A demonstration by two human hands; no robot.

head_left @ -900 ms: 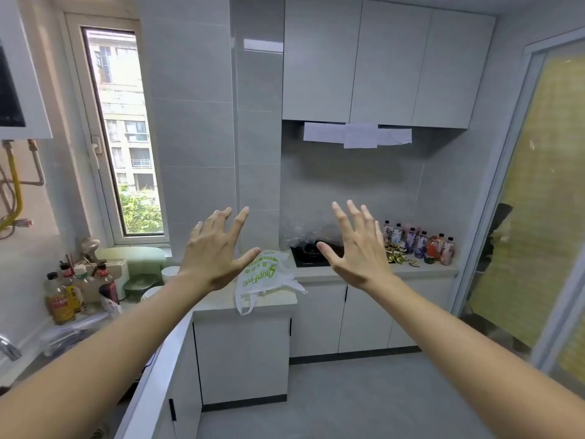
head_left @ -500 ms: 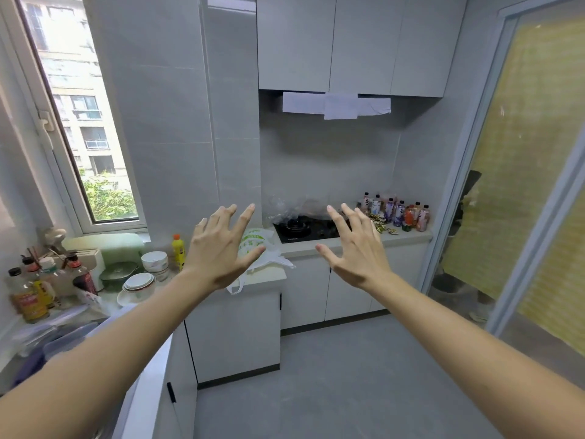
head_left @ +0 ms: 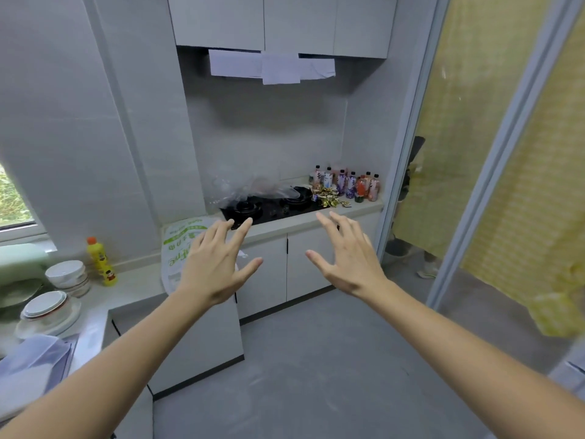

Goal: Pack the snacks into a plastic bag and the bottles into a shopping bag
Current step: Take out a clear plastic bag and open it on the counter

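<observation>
Ahead on the desk (head_left: 364, 208), bottles (head_left: 348, 185) and snacks (head_left: 329, 198) are seen beyond the spread, empty hands; right hand (head_left: 348, 261) nearer, left hand (head_left: 215, 267) by shopping bag (head_left: 180, 245).

my feed was evenly lit and soft, daylight coming from the window (head_left: 14, 198) at the left edge. a faint shadow sat on the wall under the cabinets (head_left: 278, 22). the wide lens bowed the edges, and the lower left corner was smeared with blur.

Left hand (head_left: 212, 270), right hand (head_left: 347, 260) outstretched (fingers spread)
</observation>
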